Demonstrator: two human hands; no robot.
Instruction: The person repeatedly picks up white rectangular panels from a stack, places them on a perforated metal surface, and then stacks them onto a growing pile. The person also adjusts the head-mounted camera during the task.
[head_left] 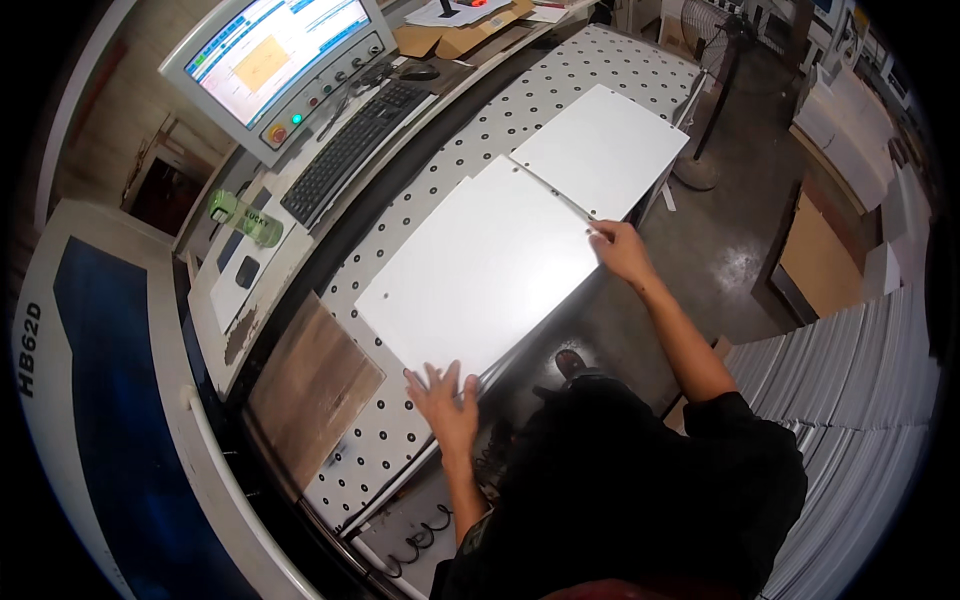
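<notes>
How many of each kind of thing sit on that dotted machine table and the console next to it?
White panels: 2 (near one, far one)
Screens: 1
Keyboards: 1
Green bottles: 1
Total: 5
The left hand and right hand both touch the near panel.

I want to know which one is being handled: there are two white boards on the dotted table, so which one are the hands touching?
The nearer, larger white board: left hand and right hand rest on its edges. The farther white board lies untouched.
</notes>
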